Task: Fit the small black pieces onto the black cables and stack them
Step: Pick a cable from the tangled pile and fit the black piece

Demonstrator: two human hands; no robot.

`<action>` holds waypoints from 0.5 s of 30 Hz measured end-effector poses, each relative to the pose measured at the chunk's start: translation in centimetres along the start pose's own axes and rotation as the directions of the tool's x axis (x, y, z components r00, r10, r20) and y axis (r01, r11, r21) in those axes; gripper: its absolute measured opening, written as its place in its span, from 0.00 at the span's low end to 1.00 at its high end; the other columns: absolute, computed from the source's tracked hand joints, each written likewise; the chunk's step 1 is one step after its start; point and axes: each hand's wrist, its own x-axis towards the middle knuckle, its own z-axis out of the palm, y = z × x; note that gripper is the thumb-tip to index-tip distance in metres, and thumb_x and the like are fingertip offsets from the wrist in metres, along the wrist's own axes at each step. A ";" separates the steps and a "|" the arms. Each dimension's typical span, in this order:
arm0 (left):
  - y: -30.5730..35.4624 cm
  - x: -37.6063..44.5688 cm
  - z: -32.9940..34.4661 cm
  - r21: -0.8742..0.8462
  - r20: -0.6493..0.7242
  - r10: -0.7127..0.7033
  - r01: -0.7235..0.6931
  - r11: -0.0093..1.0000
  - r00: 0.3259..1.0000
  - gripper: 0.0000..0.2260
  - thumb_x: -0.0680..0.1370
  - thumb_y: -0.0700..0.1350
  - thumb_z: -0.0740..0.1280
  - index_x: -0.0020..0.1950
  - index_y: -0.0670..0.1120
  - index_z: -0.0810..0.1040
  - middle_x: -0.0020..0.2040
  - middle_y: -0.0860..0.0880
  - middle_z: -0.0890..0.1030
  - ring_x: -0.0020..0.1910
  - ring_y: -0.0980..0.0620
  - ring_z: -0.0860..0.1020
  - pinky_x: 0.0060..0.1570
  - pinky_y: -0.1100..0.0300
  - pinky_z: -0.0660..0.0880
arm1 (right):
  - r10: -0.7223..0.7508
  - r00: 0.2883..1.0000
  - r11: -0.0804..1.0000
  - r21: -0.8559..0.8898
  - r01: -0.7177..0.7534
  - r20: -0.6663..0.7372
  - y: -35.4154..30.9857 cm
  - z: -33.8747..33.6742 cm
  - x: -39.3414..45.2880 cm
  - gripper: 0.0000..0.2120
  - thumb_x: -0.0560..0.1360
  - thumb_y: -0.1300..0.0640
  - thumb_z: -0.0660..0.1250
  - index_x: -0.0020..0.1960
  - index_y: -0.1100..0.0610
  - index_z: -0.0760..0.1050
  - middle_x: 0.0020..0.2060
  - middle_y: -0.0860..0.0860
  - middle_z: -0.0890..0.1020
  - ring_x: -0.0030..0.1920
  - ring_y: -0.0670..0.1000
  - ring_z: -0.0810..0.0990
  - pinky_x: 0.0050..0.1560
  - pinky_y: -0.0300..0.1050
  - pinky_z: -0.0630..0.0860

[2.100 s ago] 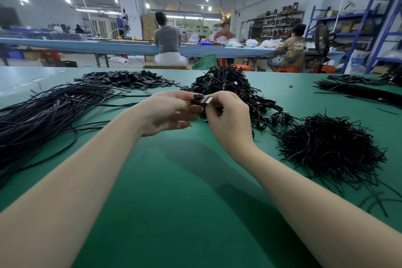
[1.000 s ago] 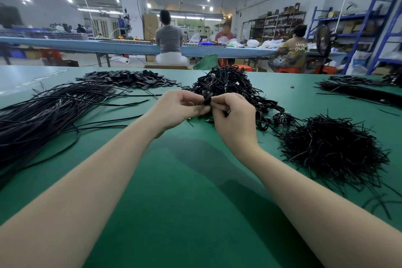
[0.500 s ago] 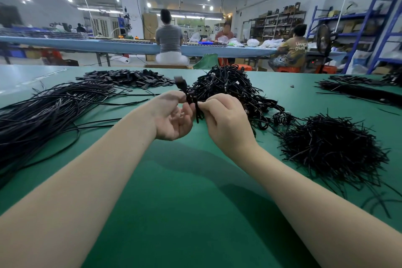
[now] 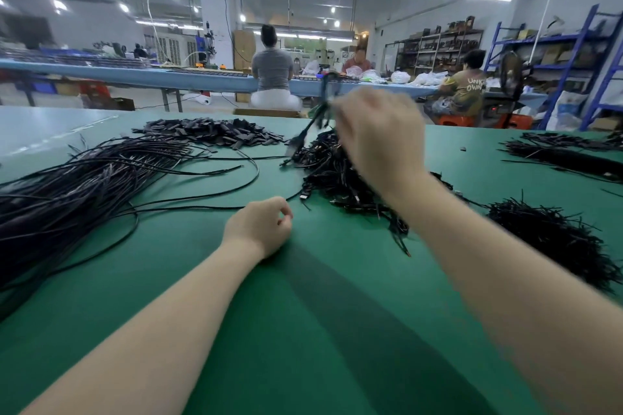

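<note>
Right hand (image 4: 379,135) pinches fitted cable (image 4: 312,121) over finished heap (image 4: 337,175) at 12 o'clock, ready to stack; left hand (image 4: 259,227) loosely curled, empty, near loose cables (image 4: 84,185) at 9

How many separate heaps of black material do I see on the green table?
5: long cables at left, flat pieces at back left, finished cables in the centre, short strips at right, one heap at far right, possibly continuing out of view.
</note>
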 end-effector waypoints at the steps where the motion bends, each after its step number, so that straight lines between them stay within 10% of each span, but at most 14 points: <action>1: 0.1 0.1 0.1 0.043 0.030 -0.019 0.018 0.999 0.999 0.06 0.77 0.51 0.61 0.51 0.56 0.77 0.45 0.53 0.81 0.46 0.46 0.79 0.41 0.59 0.71 | 0.164 0.970 0.983 -0.113 -0.145 0.177 1.6 0.6 1.6 0.08 0.77 0.64 0.62 0.54 0.60 0.78 0.49 0.56 0.82 0.42 0.55 0.78 0.44 0.49 0.75; 5: -0.1 -0.1 0.3 0.062 -0.022 -0.010 0.011 0.998 1.000 0.08 0.78 0.50 0.60 0.54 0.55 0.76 0.51 0.53 0.81 0.47 0.47 0.78 0.40 0.58 0.71 | 0.515 0.443 0.835 -0.314 -0.452 0.734 3.8 2.6 3.0 0.37 0.73 0.65 0.63 0.77 0.54 0.52 0.71 0.61 0.62 0.68 0.64 0.65 0.64 0.60 0.69; 10: -0.8 -0.1 -0.3 0.119 -0.040 -0.137 0.141 0.983 0.990 0.13 0.79 0.45 0.57 0.63 0.50 0.73 0.62 0.47 0.71 0.56 0.46 0.74 0.45 0.55 0.69 | 0.267 0.584 0.934 -0.055 -0.354 0.766 -4.0 3.6 -6.1 0.20 0.75 0.56 0.61 0.67 0.52 0.71 0.62 0.55 0.73 0.61 0.58 0.73 0.56 0.50 0.71; 15: -5.5 -0.3 -5.3 0.559 -0.039 -0.294 0.265 0.786 0.955 0.17 0.78 0.39 0.56 0.65 0.45 0.70 0.64 0.43 0.69 0.62 0.43 0.70 0.54 0.49 0.71 | 0.236 0.535 0.835 0.113 -0.538 0.811 -5.9 3.5 -10.5 0.14 0.79 0.52 0.58 0.60 0.51 0.77 0.58 0.51 0.76 0.57 0.54 0.75 0.53 0.45 0.74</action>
